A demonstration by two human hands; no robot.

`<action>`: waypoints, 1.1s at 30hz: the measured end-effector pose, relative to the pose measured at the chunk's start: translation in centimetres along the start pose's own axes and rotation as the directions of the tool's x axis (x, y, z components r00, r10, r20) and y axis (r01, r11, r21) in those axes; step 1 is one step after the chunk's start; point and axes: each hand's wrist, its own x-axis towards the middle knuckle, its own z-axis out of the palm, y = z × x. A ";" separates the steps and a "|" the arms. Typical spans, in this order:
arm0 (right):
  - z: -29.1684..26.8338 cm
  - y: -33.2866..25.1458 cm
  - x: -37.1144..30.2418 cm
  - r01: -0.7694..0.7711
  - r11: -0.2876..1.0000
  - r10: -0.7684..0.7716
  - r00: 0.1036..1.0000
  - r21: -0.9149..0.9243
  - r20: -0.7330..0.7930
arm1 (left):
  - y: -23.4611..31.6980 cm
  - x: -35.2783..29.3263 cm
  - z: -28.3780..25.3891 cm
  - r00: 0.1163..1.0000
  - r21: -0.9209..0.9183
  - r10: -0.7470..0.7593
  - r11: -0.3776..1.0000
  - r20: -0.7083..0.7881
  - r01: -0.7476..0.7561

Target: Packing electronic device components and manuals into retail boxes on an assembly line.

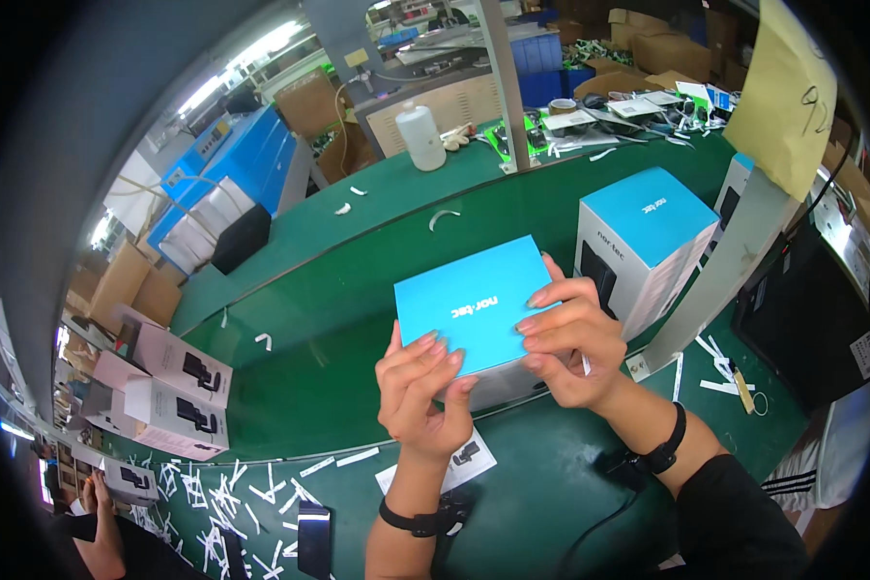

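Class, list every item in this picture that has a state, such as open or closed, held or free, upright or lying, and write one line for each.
Blue-topped box: closed, held in both hands.
Left hand: gripping the box's near edge.
Right hand: gripping the box's right side.
Second box: closed, upright on the green table, untouched.
White bottle: upright, capped.
Boxes at left: stacked, lying on their sides.
Paper strips: scattered loose.
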 end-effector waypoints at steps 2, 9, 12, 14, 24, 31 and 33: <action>-0.5 -0.3 -0.1 -0.034 0.999 0.034 0.999 -0.028 -0.004 | 0.6 0.1 0.6 1.000 -0.018 -0.015 1.000 -0.004 0.015; -1.2 1.1 0.3 -0.073 0.995 0.071 0.997 -0.062 -0.033 | 0.4 0.9 1.9 0.992 -0.068 -0.124 0.990 -0.028 0.122; -1.5 2.3 0.4 -0.114 0.993 0.114 0.993 -0.036 -0.013 | 0.3 2.3 1.9 0.991 -0.082 -0.119 0.990 -0.054 0.115; -2.8 3.6 0.3 -0.192 0.963 0.218 0.967 0.188 -0.134 | 0.5 2.9 2.2 0.991 -0.149 -0.123 0.982 -0.047 0.115; -10.3 -1.7 3.1 0.203 0.952 -0.270 0.910 -0.229 -0.316 | 2.0 1.1 2.5 0.989 -0.019 -0.093 0.995 0.111 0.096; -13.8 -9.8 3.4 -0.322 0.767 0.427 0.902 -0.555 0.067 | 5.4 -0.2 1.8 0.946 0.244 -0.186 0.962 0.265 0.121; -10.6 -11.6 2.8 -0.243 0.522 0.762 0.564 -0.817 0.319 | 8.5 -1.1 0.0 0.947 0.261 -0.271 0.940 0.173 0.221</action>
